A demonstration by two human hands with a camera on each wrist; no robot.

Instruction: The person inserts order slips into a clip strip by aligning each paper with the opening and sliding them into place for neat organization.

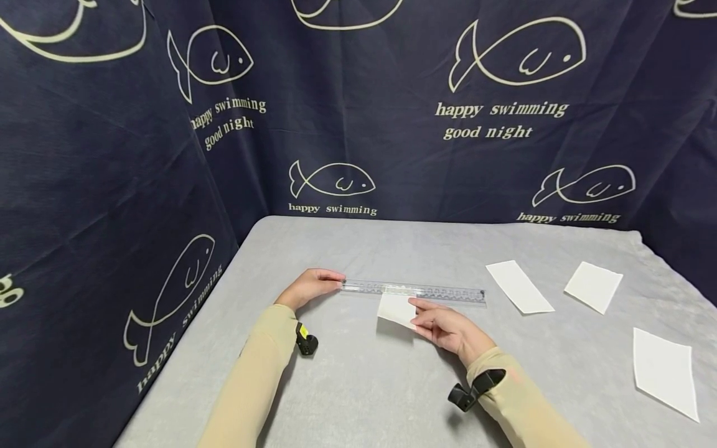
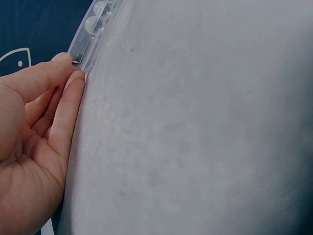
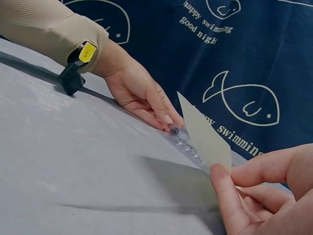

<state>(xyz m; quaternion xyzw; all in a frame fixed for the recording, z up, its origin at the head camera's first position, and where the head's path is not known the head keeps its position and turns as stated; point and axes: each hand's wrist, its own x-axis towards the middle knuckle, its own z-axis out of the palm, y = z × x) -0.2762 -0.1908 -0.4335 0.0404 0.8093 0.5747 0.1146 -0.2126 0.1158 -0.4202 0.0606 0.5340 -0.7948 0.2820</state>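
Fingers nearly closed, the left hand pinches the nine-o'clock end of a clear plastic strip; the right hand likewise pinches a white card, tilted above the desk at the strip's six-o'clock side.

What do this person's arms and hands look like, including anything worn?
The left sleeve and right sleeve are long, beige and close-fitting. The left hand and right hand are ungloved. Both wrists bear black devices: the left wrist camera has a yellow label; the right wrist camera shows none.
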